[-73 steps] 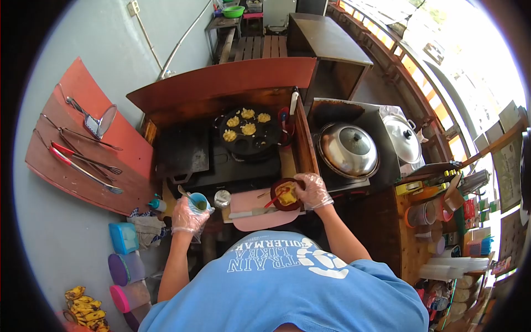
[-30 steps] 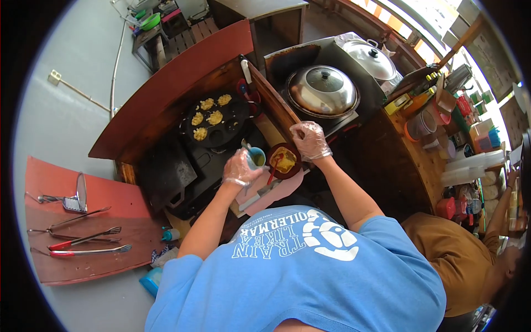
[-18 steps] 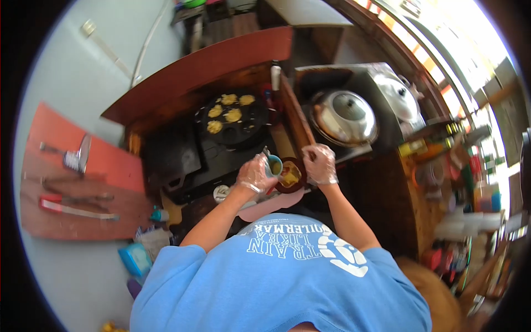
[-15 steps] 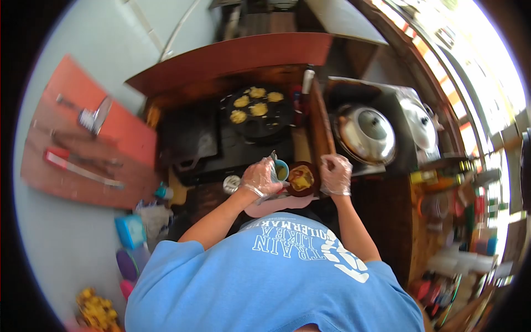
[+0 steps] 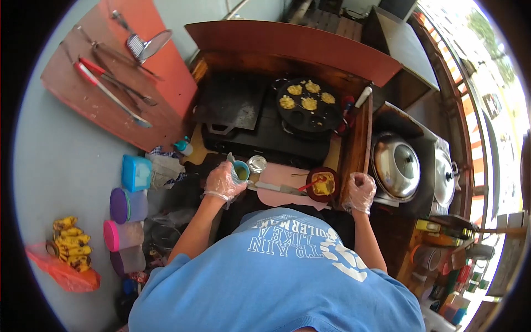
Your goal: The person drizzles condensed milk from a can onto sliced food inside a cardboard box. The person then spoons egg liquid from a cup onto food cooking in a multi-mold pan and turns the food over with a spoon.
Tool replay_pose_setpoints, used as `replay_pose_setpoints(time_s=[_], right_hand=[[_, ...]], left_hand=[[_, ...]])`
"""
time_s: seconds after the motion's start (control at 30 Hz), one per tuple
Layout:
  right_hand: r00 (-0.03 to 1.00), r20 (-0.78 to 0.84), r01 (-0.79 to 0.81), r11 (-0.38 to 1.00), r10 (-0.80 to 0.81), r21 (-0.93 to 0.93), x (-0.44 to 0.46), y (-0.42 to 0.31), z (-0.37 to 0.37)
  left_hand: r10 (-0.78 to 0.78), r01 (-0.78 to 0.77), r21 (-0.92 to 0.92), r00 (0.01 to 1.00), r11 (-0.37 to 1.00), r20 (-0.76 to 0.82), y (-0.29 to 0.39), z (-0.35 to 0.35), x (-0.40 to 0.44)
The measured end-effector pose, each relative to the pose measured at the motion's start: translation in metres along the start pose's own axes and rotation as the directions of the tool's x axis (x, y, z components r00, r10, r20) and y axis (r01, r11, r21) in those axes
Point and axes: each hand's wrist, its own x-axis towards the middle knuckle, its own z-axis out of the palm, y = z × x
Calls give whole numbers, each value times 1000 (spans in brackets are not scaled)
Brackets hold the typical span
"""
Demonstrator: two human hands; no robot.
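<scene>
Both hands wear clear plastic gloves. My left hand (image 5: 224, 182) is closed around a blue cup (image 5: 241, 170) with something greenish inside. Close to its right sits a small round silvery container (image 5: 256, 164). My right hand (image 5: 360, 192) has its fingers curled together beside the wooden partition; whether they pinch anything is hidden. Between the hands, a dark red-brown bowl (image 5: 315, 196) holds yellow food (image 5: 324, 182) and a red-handled utensil (image 5: 314, 183). A knife (image 5: 276, 188) lies on the pink cutting board (image 5: 271, 199) left of the bowl.
Yellow portions sit in a round black moulded pan (image 5: 298, 119) on the stove. A flat black griddle (image 5: 232, 99) is left of it. Lidded pots (image 5: 395, 166) stand beyond the wooden partition (image 5: 362, 138). Tongs (image 5: 110, 91) hang at left, above bananas (image 5: 72, 246).
My left hand has carried the cup leftward, away from the bowl, to the far side of the silvery container. The knife and red-handled utensil now show clearly. The camera view has shifted too.
</scene>
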Motion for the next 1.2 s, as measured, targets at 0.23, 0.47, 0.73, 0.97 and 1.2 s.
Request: replay_pose_setpoints(time_s=[0.23,0.47,0.73,0.97,1.2], right_hand=[[990,-92,-97,991,106,95,-3,4,2],[968,-242,-39,989,73,143,-13,16,0],[951,-303,2,973,70,232,-11,14,-4],[948,-313,45,953,54,301,-11,15,-2],[965,-259,42,944,47,328,-9,15,-5]], left_hand=[[277,-262,-102,944,960,180,58,39,38],[528,-472,-255,812,844,247,192,112,88],[438,-394,-198,849,898,296,266,211,132],[208,-243,11,853,970,479,286,259,158],[147,-178,12,848,984,509,270,297,166]])
